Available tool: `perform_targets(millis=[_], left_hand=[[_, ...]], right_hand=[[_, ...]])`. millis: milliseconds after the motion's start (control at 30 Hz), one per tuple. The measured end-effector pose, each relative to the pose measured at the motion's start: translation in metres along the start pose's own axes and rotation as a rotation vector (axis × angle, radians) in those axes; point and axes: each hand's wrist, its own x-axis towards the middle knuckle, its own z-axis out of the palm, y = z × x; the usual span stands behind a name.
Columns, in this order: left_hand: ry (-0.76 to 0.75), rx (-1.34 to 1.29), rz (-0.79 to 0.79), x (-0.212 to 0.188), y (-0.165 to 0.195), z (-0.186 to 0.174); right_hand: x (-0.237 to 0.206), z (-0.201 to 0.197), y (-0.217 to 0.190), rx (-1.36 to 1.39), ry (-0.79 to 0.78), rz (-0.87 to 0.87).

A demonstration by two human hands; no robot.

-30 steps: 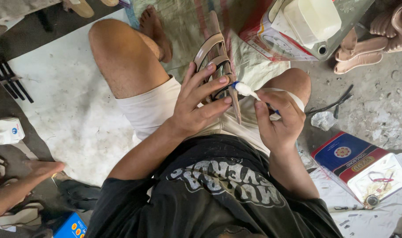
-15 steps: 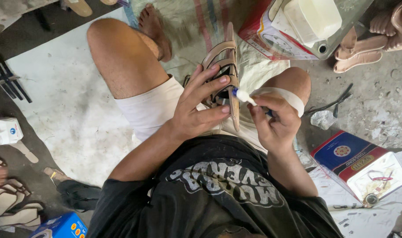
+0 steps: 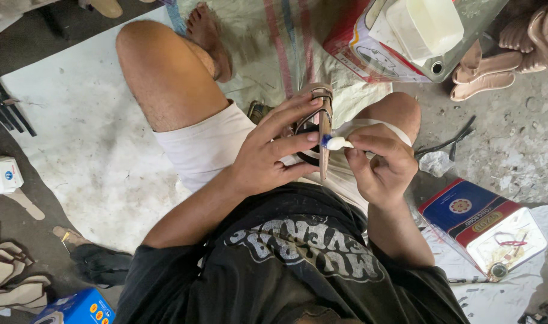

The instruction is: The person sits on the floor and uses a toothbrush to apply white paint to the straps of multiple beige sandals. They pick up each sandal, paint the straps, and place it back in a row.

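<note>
I sit on the floor with a tan strappy sandal [image 3: 323,120] held upright over my lap. My left hand [image 3: 273,150] grips the sandal's straps and sole edge, fingers spread across it. My right hand [image 3: 379,162] pinches a small white glue tube with a blue tip [image 3: 336,142], its nozzle touching the sandal's sole edge. Both hands are close together between my knees. A white band wraps my right knee [image 3: 385,126].
A white plastic jug [image 3: 427,27] rests on a red-and-white carton at top right. Tan sandals [image 3: 487,69] lie beside it. A red-and-blue tin [image 3: 466,213] sits at right. More sandal parts [image 3: 10,282] and a blue box [image 3: 76,307] are at left. Black strips [image 3: 7,111] lie on the far left.
The sandal has been turned more edge-on and drawn closer to me. My right hand moved the tube's tip onto the sole edge. Another person's hand at lower left has left the view.
</note>
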Motion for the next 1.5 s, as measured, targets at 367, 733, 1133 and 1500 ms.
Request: perform_targets(millis=[367, 733, 1133, 1500], left_hand=[[-0.019, -0.192, -0.107, 0.002, 0.018, 0.001], [-0.001, -0.051, -0.341, 0.005, 0.041, -0.005], [-0.044, -0.448, -0.515, 0.011, 0.053, -0.008], [-0.05, -0.662, -0.573, 0.011, 0.055, -0.012]], right_hand=[[0.001, -0.002, -0.002, -0.018, 0.002, -0.004], [0.001, -0.005, -0.001, -0.082, -0.058, -0.143], [0.016, -0.014, -0.006, -0.116, -0.063, -0.142], [0.031, -0.029, -0.003, -0.063, -0.241, -0.17]])
